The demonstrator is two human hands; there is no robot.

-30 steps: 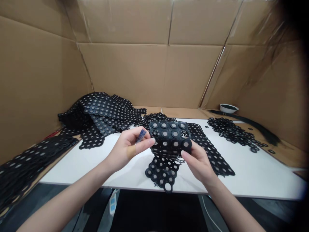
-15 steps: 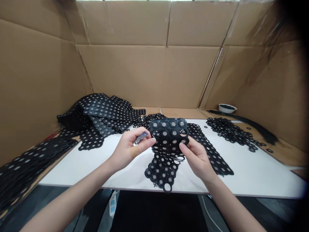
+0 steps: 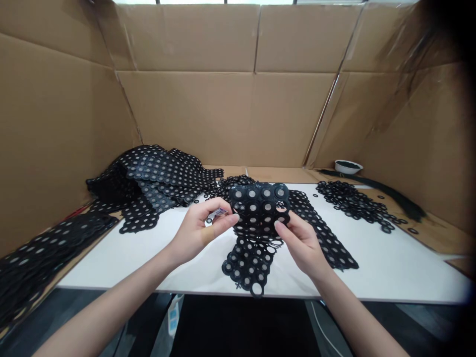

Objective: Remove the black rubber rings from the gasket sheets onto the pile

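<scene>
A black strip of joined rings [image 3: 259, 208] with pale discs or gaps at their centres is held up in front of me, and its lower part hangs in folds to the table. My left hand [image 3: 206, 225] pinches its left edge between thumb and fingers. Behind those fingers shows a small clear piece with printed marks [image 3: 218, 213], partly hidden; I cannot make out what it is. On the right edge, my right hand [image 3: 301, 238] is closed with the thumb in front and the fingers behind. A larger empty ring [image 3: 257, 289] sits at the strip's bottom end.
Another ring strip [image 3: 327, 233] lies on the white table [image 3: 390, 267] behind my right hand. Loose black rings [image 3: 349, 201], a white bowl [image 3: 348, 167] and a bundle of dark strands [image 3: 394, 196] are at right. Heaped ring sheets [image 3: 159, 171] and stacked strips [image 3: 48, 248] fill the left.
The small clear piece behind my left fingers has turned or dropped and shows less. Both hands keep hold of the strip, nearly still. The view has shifted slightly.
</scene>
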